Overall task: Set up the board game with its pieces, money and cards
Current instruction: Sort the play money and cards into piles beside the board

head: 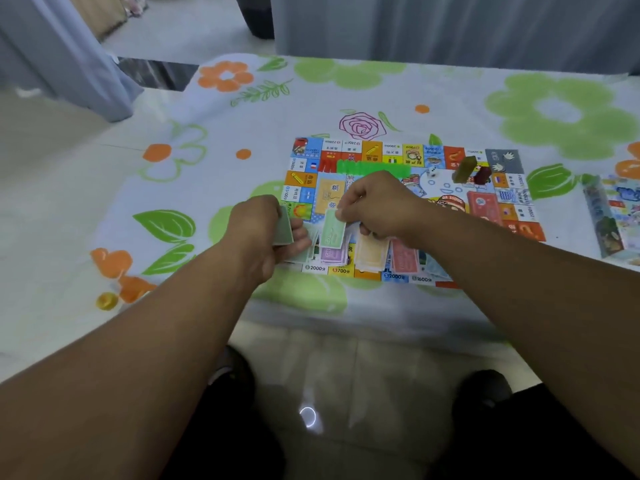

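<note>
The colourful game board (388,157) lies flat on the flowered tablecloth. My left hand (258,223) grips a small stack of green notes (284,226) at the board's near left corner. My right hand (377,202) pinches one green note (331,227) by its top edge, over the money piles. Along the near edge of the board lie a purple pile (332,254), a yellow pile (370,254) and a red pile (403,259). A yellow-green piece (464,169) and a dark red piece (482,174) stand at the board's far right, beside a white die (433,173).
The game's box (613,216) lies on the table to the right of the board. A red card deck (483,206) sits on the board's right part. The table's near edge runs just below the board; my knees and feet are under it.
</note>
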Motion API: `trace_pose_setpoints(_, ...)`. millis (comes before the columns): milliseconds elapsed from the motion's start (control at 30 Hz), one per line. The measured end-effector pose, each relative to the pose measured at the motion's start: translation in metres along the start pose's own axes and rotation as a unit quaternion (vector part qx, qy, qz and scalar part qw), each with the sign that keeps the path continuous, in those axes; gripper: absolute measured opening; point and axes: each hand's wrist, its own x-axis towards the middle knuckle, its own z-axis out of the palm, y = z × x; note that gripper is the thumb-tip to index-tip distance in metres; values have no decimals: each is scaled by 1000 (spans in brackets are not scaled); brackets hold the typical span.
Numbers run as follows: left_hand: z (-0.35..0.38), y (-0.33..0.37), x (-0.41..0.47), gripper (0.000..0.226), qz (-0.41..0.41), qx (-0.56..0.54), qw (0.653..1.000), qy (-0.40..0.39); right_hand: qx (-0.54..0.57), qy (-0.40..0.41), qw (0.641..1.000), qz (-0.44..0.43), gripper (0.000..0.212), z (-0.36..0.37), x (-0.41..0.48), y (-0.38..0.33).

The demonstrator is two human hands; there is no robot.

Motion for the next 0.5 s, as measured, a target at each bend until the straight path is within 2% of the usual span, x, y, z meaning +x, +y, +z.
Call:
trace_pose_setpoints(267,-20,1,1,26,-15,3,1000,14,-5,-27,1000,-11,15,29,10,-17)
trace_pose_setpoints(433,-28,1,1,27,-27,9,1000,-3,-100,-37,994,-22,16,39,16,-26)
trace_pose_setpoints(500,-31,0,2,27,-28,15,999,-14,-103,-25,994,-34,17,40,18,-26)
